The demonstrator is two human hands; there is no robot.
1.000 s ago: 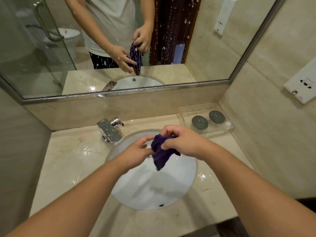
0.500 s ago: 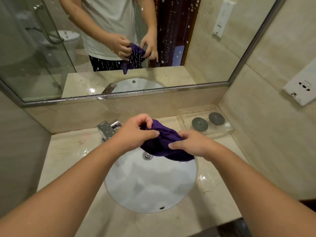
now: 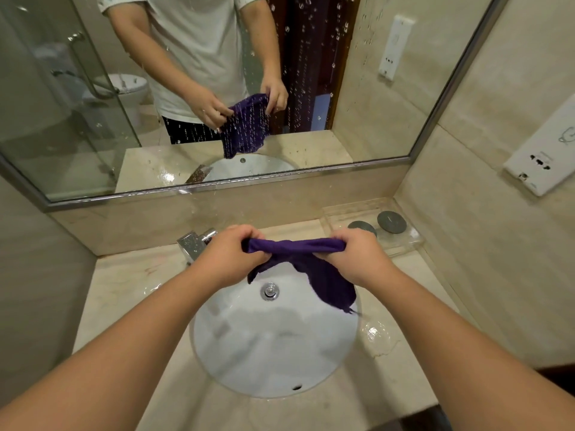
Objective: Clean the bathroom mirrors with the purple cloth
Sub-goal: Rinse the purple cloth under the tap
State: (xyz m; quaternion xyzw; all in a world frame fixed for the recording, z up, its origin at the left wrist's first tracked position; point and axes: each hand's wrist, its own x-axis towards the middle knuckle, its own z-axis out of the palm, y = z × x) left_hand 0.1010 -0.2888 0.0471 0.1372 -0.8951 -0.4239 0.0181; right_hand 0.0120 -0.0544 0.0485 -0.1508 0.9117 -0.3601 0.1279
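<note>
The purple cloth [image 3: 314, 265] is stretched between both hands above the white sink basin [image 3: 273, 353]. My left hand [image 3: 230, 256] grips its left top corner and my right hand [image 3: 357, 259] grips its right top corner. The rest of the cloth hangs down toward the basin's right side. The wall mirror [image 3: 357, 88] rises behind the counter, speckled with water droplets, and reflects the person holding the cloth.
A chrome faucet [image 3: 196, 242] stands behind my left hand. A clear tray [image 3: 401, 244] with two dark round lids sits at the counter's back right. A white wall socket [image 3: 541, 163] is on the right wall. The beige stone counter [image 3: 124, 293] is wet.
The cloth went from a bunched wad to being pulled open; my hands moved apart and rose slightly, each now holding a top corner.
</note>
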